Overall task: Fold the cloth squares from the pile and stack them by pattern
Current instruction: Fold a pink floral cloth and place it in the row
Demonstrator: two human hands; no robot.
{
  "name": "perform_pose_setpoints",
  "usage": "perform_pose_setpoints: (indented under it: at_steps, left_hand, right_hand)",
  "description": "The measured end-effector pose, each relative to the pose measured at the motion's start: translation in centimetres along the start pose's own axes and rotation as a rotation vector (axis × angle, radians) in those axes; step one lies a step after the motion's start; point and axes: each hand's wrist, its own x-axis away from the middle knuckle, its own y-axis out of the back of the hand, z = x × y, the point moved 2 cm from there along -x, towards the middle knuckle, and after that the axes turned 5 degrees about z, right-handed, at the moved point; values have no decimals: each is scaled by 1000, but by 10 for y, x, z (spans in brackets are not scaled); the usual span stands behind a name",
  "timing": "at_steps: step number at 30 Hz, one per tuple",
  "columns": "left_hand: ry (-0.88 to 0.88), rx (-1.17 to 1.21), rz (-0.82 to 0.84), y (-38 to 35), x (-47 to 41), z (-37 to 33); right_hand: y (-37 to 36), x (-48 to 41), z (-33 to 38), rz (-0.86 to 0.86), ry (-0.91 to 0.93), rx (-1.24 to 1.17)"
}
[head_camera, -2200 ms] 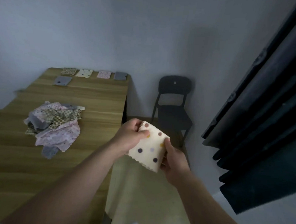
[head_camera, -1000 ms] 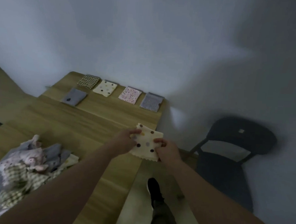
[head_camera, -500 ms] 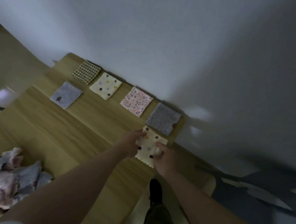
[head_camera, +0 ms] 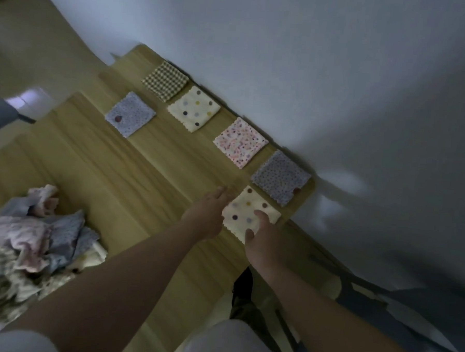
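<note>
1. Here's the left hand (head_camera: pixel 206 215) out over the wooden table (head_camera: pixel 145 176). Its fingers (head_camera: pixel 219 194) are straight and close together, tips down on the wood grain, the hand's side touching the left edge of the cloth (head_camera: pixel 244 207).
2. That cloth is a folded cream square with scattered brown, mustard and lilac dots and a zigzag-cut edge. It lies flat near the table's far right corner, turned like a diamond.
3. The right hand (head_camera: pixel 263 236) covers the cloth's near right corner. Forefinger and thumb lie on top of the fabric, a little apart; the other fingers are hidden, so I can't tell whether it pinches or only presses (the blur doesn't help).
4. Just beyond the cloth, almost touching it, is a lilac square (head_camera: pixel 281 177), finely speckled, right at the table's corner.
5. Along the wall edge the row runs on: a pink square (head_camera: pixel 240 141) with a busy little print, then a cream square (head_camera: pixel 194 108) with the same big dots as the cloth, then a check square (head_camera: pixel 165 80) in brown and cream gingham. Each lies apart from the next.
6. A grey square (head_camera: pixel 130 114) lies out of the row, nearer the viewer, with one dark spot on it.
7. Down at the left, well apart from the hands, is the pile (head_camera: pixel 31 243): soft crumpled fabric in pink, grey-blue, gingham and cream, all rumpled together.
8. Below the table edge, between the forearms, a dark shoe (head_camera: pixel 243 281) shows on the floor.
</note>
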Motion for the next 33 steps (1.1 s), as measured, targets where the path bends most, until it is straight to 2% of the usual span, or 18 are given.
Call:
perform_pose_setpoints:
  at_steps: [5,12,15,18,22,28,33]
  left_hand:
    - [119,210,-192,-8,74,46]
    - [247,309,-407,-70,223,157]
    - [289,331,-493,-101,264,198]
    - [345,362,-471,-142,307,232]
    - [348,317,-346,-203,370,281]
    - [521,187,-210,-245,424,341]
    - [405,110,-66,-273,440,353]
  right_hand:
    - [-40,27,48,57,147,-6]
    - [-133,98,106,201,304,33]
    - [-170,127,111,143,341,92]
    - [-216,169,105,127,291,81]
    - [-289,243,106,158,225,84]
    - [-350,319,93,187,202,139]
    - [-376,376,67,133,196,105]
